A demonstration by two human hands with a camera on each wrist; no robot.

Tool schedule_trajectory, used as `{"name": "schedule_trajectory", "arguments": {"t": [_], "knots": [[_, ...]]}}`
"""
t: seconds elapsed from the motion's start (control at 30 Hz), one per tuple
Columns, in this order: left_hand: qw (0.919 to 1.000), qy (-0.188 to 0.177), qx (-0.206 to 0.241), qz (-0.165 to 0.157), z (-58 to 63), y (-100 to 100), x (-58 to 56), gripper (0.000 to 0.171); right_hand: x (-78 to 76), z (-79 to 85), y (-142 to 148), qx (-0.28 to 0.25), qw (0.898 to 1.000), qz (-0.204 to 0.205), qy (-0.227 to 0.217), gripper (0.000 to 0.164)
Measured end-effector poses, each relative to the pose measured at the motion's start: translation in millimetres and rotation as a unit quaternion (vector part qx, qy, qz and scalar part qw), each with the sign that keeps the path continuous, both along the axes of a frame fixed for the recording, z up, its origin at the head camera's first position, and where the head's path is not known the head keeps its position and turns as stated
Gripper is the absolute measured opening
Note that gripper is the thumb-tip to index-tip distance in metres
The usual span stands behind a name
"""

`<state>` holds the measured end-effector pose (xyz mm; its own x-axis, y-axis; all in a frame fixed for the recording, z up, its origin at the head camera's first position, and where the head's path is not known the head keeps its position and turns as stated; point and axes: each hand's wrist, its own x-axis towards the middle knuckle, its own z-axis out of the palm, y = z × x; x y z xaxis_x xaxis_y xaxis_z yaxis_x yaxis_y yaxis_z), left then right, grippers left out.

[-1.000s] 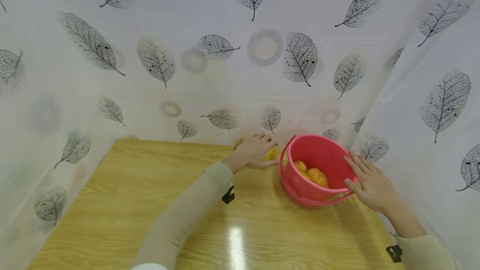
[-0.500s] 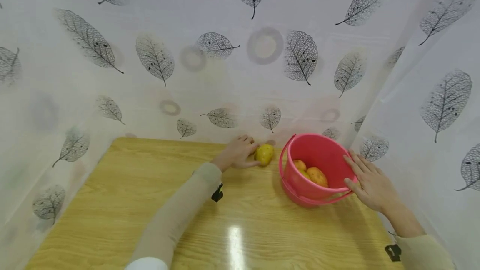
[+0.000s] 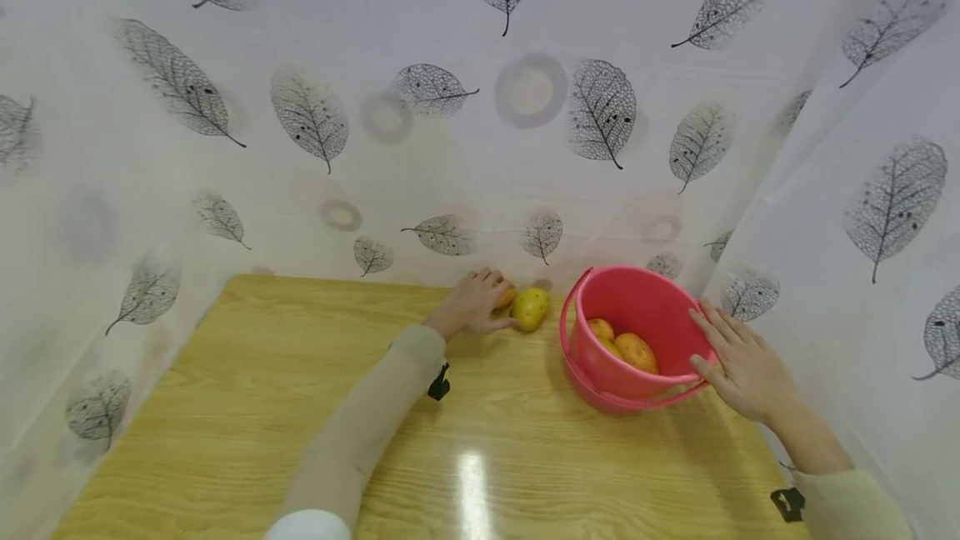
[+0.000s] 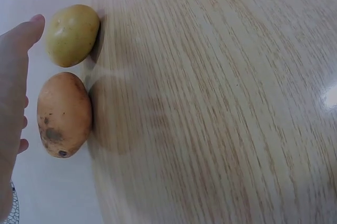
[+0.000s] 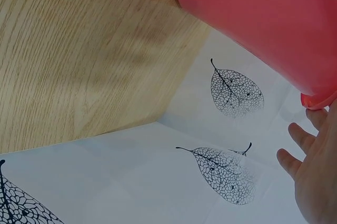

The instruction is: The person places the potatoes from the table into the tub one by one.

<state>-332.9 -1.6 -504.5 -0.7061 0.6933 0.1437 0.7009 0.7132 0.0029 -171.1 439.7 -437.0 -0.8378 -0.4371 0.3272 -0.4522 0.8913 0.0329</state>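
At the table's back edge my left hand (image 3: 474, 304) arches over an orange-brown potato (image 3: 506, 297), which it partly hides in the head view. In the left wrist view that potato (image 4: 64, 114) shows dark blotches and lies beside the palm, with a gap between. A yellow potato (image 3: 529, 309) lies just right of it, near the thumb tip. My right hand (image 3: 750, 369) rests with straight fingers against the right rim of a pink bucket (image 3: 637, 298). Inside the bucket are several potatoes (image 3: 635, 352).
The bucket's pink handle (image 3: 564, 332) hangs down around its side. A wood-grain table (image 3: 337, 390) meets white leaf-printed sheeting (image 3: 450, 165) at the back and sides. The bucket stands close to the right-hand sheet.
My left hand has drawn back leftward off the yellow potato, uncovering it, and now hovers over the orange-brown one. The right hand and bucket have stayed in place.
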Motion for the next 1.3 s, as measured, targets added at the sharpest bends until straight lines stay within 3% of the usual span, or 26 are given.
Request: {"name": "schedule_trajectory", "arguments": {"t": [0.23, 0.47, 0.67, 1.3], "knots": [[0.9997, 0.001, -0.017, 0.018, -2.2, 0, -1.5, 0.08, -0.9, 2.0, 0, 0.001, 1.0, -0.002, -0.004, 0.072], [0.9979, -0.023, -0.039, 0.045, -5.8, 4, -5.1, 0.084, 0.1, 4.9, -3, 0.002, 1.0, -0.002, -0.012, 0.072], [0.9967, -0.026, -0.049, 0.06, -8.4, -1, -5.6, 0.076, 0.0, 2.8, -6, -0.001, 1.0, -0.006, -0.02, 0.072], [0.9985, -0.01, -0.038, 0.038, -17.3, -4, 3.2, 0.066, 2.4, 3.3, -1, -0.004, 1.0, -0.015, -0.026, 0.073]]}}
